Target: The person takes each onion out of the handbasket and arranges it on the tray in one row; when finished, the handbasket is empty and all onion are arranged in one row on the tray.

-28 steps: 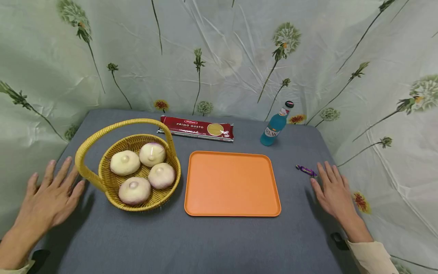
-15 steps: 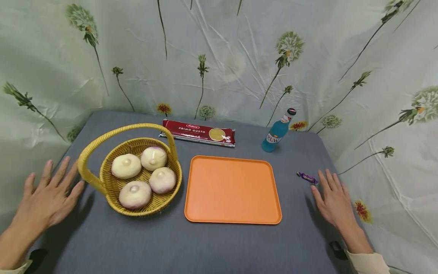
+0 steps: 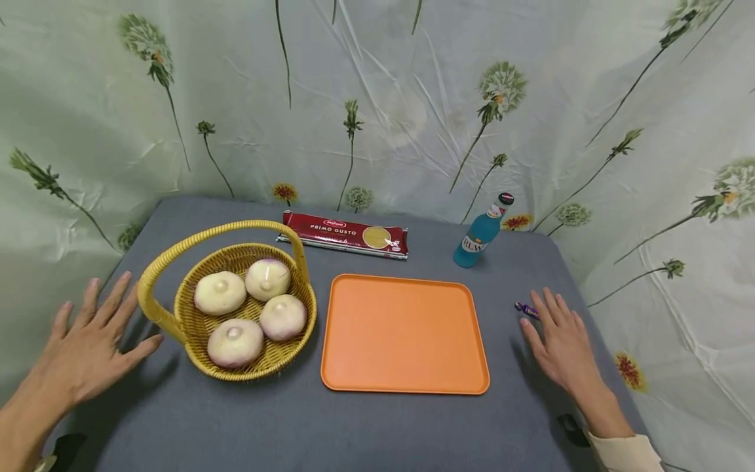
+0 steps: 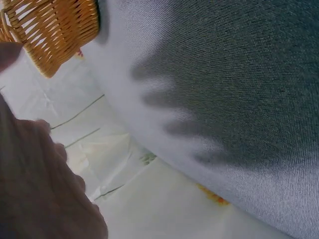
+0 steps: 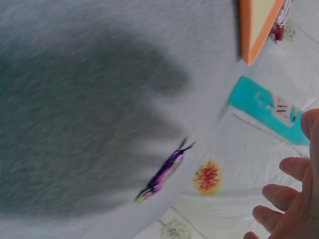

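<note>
Head view: the left hand (image 3: 94,347), released and spread, is beside the wicker basket (image 3: 250,375). The right hand (image 3: 560,351), likewise released, has shifted inward since the earlier frame, partly hiding the purple-wrapped candy (image 3: 525,309) right of the orange tray (image 3: 406,334). Left wrist view: thumb (image 4: 9,55) near the basket; contact cannot be told. Right wrist view: candy lies on the counter (image 5: 209,30), apart from the fingers (image 5: 280,197).
</note>
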Motion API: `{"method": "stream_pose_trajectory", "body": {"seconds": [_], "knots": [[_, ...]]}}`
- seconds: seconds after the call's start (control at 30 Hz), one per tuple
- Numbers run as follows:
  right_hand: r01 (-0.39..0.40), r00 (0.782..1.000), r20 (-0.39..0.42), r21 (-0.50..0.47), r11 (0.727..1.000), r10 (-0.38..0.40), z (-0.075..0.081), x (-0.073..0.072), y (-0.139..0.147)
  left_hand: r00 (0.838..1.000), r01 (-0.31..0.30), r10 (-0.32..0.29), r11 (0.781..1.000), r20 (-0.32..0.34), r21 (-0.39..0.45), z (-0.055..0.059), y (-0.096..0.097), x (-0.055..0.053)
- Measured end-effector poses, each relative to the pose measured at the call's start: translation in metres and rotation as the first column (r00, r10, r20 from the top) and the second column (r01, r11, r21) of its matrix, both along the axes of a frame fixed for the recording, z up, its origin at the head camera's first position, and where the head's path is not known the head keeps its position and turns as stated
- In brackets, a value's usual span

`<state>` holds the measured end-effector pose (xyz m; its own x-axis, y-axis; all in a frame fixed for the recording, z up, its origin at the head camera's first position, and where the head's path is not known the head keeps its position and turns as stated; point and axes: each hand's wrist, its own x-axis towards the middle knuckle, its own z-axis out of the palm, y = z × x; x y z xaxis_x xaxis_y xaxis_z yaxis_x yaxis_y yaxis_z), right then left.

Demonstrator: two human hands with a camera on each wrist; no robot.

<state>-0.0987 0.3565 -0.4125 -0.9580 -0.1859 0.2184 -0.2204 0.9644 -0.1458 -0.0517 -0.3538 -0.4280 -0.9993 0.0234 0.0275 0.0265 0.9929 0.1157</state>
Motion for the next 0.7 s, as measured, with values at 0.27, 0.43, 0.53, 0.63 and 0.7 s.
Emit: {"method": "stream_pose_trajectory", "body": {"seconds": [0.27, 0.43, 0.53, 0.63, 0.7], "knots": [[-0.044, 0.999, -0.006, -0.008, 0.999, 0.044, 0.009, -0.001, -0.027, 0.99, 0.125, -0.12, 0.99, -0.067, 0.068, 0.005, 0.008, 0.006], [-0.076, 0.997, -0.002, -0.004, 0.997, 0.076, 0.007, -0.003, -0.04, 0.981, 0.186, -0.173, 0.963, -0.083, 0.195, 0.003, 0.011, 0.006], [-0.093, 0.996, -0.016, -0.003, 0.996, 0.093, 0.005, -0.004, -0.046, 0.975, 0.223, -0.207, 0.924, -0.083, 0.311, 0.002, 0.012, 0.003], [-0.101, 0.995, -0.012, -0.013, 0.995, 0.101, 0.005, -0.005, -0.054, 0.964, 0.258, -0.254, 0.845, -0.074, 0.468, 0.001, 0.014, -0.003], [-0.109, 0.994, -0.007, -0.023, 0.994, 0.109, 0.006, -0.004, -0.061, 0.953, 0.285, -0.291, 0.774, -0.082, 0.565, 0.002, 0.015, -0.008]]}}
